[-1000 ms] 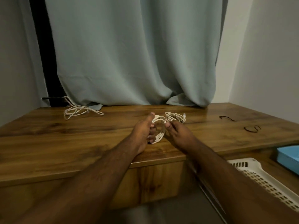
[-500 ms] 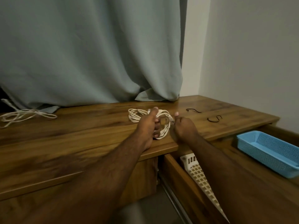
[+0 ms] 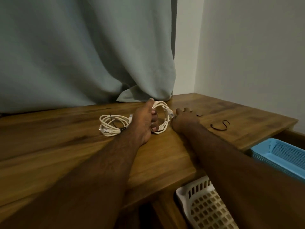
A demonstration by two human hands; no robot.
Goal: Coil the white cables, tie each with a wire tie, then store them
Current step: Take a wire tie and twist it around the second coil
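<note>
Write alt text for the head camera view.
A person's left hand grips a coiled white cable on a wooden desk while the right hand reaches toward a black wire tie. A tied white cable lies left; blue basket sits right.

Looks like a room at home — wooden desk [image 3: 66, 146] set into a corner of plain walls [image 3: 247, 55], pale curtain [image 3: 82, 55] hanging behind, plastic baskets [image 3: 280, 151] in open drawers.
</note>
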